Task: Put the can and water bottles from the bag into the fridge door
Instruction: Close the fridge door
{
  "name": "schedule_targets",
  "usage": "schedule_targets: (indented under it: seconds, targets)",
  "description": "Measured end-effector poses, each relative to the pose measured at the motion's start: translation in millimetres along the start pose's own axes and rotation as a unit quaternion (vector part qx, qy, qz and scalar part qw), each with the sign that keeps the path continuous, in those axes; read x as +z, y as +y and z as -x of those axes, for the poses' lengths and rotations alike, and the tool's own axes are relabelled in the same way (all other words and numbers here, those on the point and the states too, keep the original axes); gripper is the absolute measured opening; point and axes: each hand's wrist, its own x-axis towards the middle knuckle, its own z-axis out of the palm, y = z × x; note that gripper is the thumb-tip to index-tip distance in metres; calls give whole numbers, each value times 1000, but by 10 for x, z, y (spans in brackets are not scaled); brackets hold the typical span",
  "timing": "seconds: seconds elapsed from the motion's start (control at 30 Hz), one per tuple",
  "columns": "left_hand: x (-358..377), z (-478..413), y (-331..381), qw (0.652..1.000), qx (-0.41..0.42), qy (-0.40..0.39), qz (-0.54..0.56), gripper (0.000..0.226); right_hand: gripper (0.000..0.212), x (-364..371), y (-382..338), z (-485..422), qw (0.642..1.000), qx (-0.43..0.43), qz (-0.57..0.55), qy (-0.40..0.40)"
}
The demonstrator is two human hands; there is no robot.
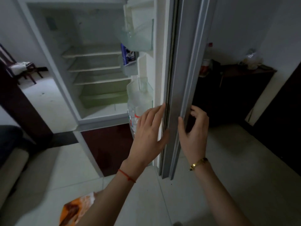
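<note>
The fridge door (177,79) stands open, seen edge-on in the middle of the view. A blue can (127,54) sits in the door's middle shelf. Clear water bottles (134,118) with red-and-white labels stand in the lower door shelf, partly hidden by my left hand. My left hand (149,132) lies flat against the door's inner edge, fingers spread and holding nothing. My right hand (194,128) curls around the door's outer edge, thumb on the near face and fingers behind it. An orange and white bag (76,209) lies on the floor at the bottom left.
The fridge's inside (97,70) shows bare white shelves and a drawer. A dark cabinet (236,88) with jars and a bag on top stands right of the door. A chair (24,69) is at far left. Pale tiles cover the floor.
</note>
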Motion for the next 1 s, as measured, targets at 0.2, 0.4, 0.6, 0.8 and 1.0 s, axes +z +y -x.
schedule_targets:
  seconds: [0.2, 0.4, 0.6, 0.8, 1.0]
  targets:
    - [-425, 376, -224, 998, -59, -17, 5, 78, 48, 213, -442, 292, 995, -34, -2, -92]
    - [-725, 621, -532, 995, -97, 18, -13, 82, 56, 543, -800, 416, 980, -108, -17, -166]
    - [-1014, 783, -826, 990, -135, 34, -16, 79, 55, 973, -1084, 457, 959, -169, -14, -227]
    - [-1342, 862, -1288, 980, -189, 43, -49, 82, 58, 1467, -1372, 445, 930, -227, -10, -288]
    - [-1563, 834, -1803, 970, -242, 25, -3, 92, 59, 2021, -1583, 370, 900, -265, 17, -346]
